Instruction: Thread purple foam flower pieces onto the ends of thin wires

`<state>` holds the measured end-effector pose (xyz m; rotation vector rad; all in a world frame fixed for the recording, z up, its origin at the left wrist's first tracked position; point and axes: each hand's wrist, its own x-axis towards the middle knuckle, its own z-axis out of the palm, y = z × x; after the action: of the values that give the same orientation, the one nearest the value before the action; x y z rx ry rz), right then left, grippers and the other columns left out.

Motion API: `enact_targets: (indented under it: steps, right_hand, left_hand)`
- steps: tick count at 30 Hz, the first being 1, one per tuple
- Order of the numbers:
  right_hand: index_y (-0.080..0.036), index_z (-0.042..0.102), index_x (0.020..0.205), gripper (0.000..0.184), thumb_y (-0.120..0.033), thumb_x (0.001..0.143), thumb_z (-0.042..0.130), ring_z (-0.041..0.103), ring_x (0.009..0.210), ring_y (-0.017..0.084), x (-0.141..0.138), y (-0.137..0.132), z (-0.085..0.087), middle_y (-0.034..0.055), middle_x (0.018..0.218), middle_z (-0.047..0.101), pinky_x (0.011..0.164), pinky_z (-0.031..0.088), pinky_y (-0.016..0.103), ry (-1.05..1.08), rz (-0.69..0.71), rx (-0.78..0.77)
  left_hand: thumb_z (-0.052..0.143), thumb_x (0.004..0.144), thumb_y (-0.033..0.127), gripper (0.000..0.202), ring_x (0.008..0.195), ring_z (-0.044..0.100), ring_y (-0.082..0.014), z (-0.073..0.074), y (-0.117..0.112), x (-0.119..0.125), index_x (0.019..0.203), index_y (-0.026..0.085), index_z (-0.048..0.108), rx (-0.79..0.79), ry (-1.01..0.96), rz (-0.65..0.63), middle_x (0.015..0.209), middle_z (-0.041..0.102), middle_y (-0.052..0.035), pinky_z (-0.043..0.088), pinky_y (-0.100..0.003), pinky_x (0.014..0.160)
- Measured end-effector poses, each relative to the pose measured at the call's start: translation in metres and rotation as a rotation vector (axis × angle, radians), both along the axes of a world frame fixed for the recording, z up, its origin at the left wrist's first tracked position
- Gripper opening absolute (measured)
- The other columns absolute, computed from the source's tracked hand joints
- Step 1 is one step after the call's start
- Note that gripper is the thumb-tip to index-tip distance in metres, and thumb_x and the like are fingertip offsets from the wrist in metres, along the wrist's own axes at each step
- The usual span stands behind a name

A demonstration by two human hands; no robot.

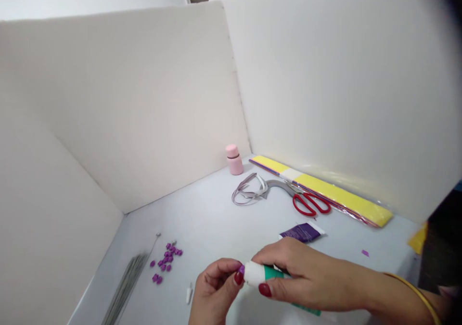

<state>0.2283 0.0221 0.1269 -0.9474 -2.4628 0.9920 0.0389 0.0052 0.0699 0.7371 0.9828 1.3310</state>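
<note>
Glue stick (271, 272), green with a white end, is clenched in the right hand (306, 281) above the table (216, 229), touching a small purple piece (241, 269) pinched in the left hand (214, 293); beyond lie purple shapes (166, 257), a purple packet (302, 232), red scissors (310, 204) and a pink bottle (234, 160).

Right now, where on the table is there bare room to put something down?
The biggest bare patch of the table lies between the purple pieces and the grey strips, below the pink bottle. A smaller one lies right of the purple packet. It's crowded by the red scissors, the yellow pack, and where the left hand and right hand meet at the white-and-green stick.
</note>
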Motion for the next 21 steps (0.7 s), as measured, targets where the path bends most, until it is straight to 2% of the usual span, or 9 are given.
enact_targets:
  steps: [3,7,10,13,17,21]
  right_hand:
    - [-0.017,0.047,0.067,0.025,-0.035,0.085,0.046,0.039,0.057,0.008,-0.001,0.002,0.001,-0.0053,0.065,0.046,0.054,0.030,0.018,-0.017,0.025,0.027]
    - [-0.017,0.049,0.069,0.023,-0.034,0.085,0.047,0.043,0.059,0.009,-0.003,0.003,0.001,-0.0034,0.068,0.052,0.056,0.032,0.019,-0.040,0.004,0.069]
    - [-0.017,0.051,0.071,0.021,-0.032,0.085,0.047,0.045,0.060,0.010,-0.004,0.003,0.000,-0.0023,0.070,0.055,0.056,0.032,0.019,-0.048,0.012,0.067]
    - [-0.017,0.051,0.072,0.020,-0.032,0.085,0.047,0.047,0.060,0.010,-0.006,0.003,-0.002,-0.0019,0.070,0.057,0.057,0.033,0.019,-0.056,0.013,0.085]
    - [-0.018,0.053,0.075,0.017,-0.032,0.085,0.047,0.051,0.063,0.011,-0.009,0.005,-0.004,-0.0013,0.073,0.060,0.059,0.033,0.020,-0.072,0.001,0.107]
    - [-0.019,0.054,0.078,0.019,-0.034,0.085,0.046,0.053,0.064,0.014,-0.013,0.008,-0.002,0.0007,0.074,0.062,0.059,0.034,0.022,-0.125,-0.060,0.171]
  left_hand:
    - [0.084,0.042,0.027,0.023,0.047,0.055,-0.0068,-0.001,0.001,-0.004,0.055,0.014,0.071,-0.050,0.003,-0.026,0.046,0.066,-0.0011,0.042,-0.015,0.051]
    - [0.083,0.045,0.031,0.022,0.048,0.056,-0.0074,-0.005,0.002,-0.005,0.058,0.017,0.072,-0.110,-0.015,-0.021,0.049,0.066,-0.0007,0.043,-0.017,0.054]
    - [0.084,0.043,0.027,0.020,0.055,0.058,-0.0099,-0.008,0.003,-0.004,0.055,0.017,0.071,-0.062,-0.049,-0.026,0.056,0.066,-0.0002,0.045,-0.020,0.057]
    - [0.083,0.045,0.023,0.016,0.059,0.058,-0.0112,-0.010,0.004,-0.005,0.050,0.016,0.070,0.005,-0.001,-0.020,0.062,0.064,-0.0004,0.045,-0.021,0.059]
    - [0.080,0.051,0.023,0.012,0.057,0.056,-0.0104,-0.011,0.005,-0.009,0.049,0.015,0.070,0.045,0.092,-0.006,0.062,0.063,-0.0010,0.044,-0.019,0.056]
    - [0.081,0.048,0.026,0.015,0.056,0.055,-0.0110,-0.013,0.005,-0.011,0.051,0.016,0.070,0.024,0.079,0.057,0.058,0.063,-0.0009,0.044,-0.020,0.056]
